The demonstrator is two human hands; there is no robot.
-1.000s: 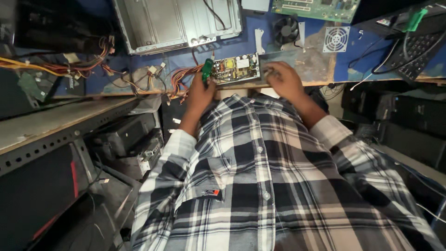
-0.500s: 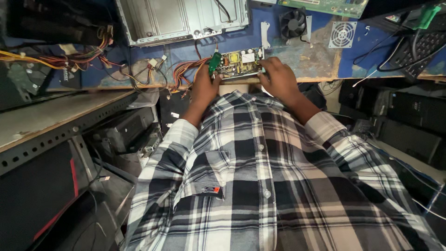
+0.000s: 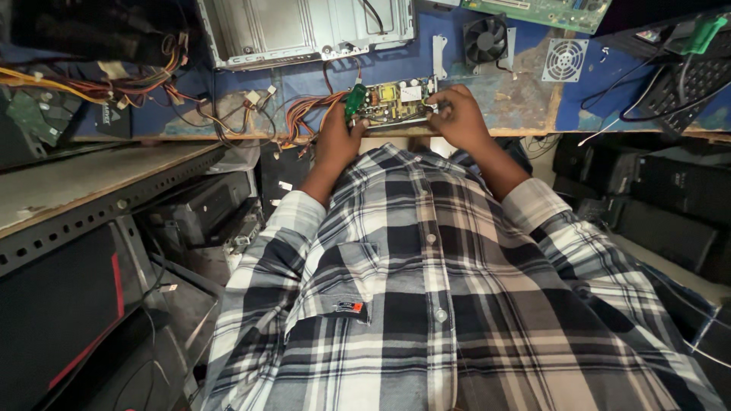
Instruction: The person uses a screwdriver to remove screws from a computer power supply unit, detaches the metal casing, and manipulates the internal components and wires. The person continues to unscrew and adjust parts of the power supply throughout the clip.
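Head view, looking down over a plaid shirt (image 3: 426, 304) to the far edge of a blue tabletop (image 3: 525, 99). Small circuit board (image 3: 392, 100) lying flat at the near edge of the tabletop, long axis running left to right, caught between both hands. Left hand (image 3: 339, 137) at the left end of the board, fingers closed round the green handle of a screwdriver (image 3: 353, 100), handle upright and tip down toward the board's left corner; tip itself hidden. Right hand (image 3: 457, 118) at the right end, fingers curled over the board's right edge and pressing it down; exact pinch not clear. Board thus directly ahead of both hands, about equally near to each, tool on the left side only. Bundle of orange and red wires (image 3: 308, 114) leaving the board's left end and trailing left across the tabletop. Farther back: open grey metal case (image 3: 304, 30), shell only, inside apparently bare apart from a cable at its right; black fan (image 3: 486, 38) and white fan grille (image 3: 565, 59) to the right; green board (image 3: 548, 11) at the far edge; black keyboard (image 3: 693, 80) at far right. Left and below: dark computer cases on a shelf (image 3: 76, 198)
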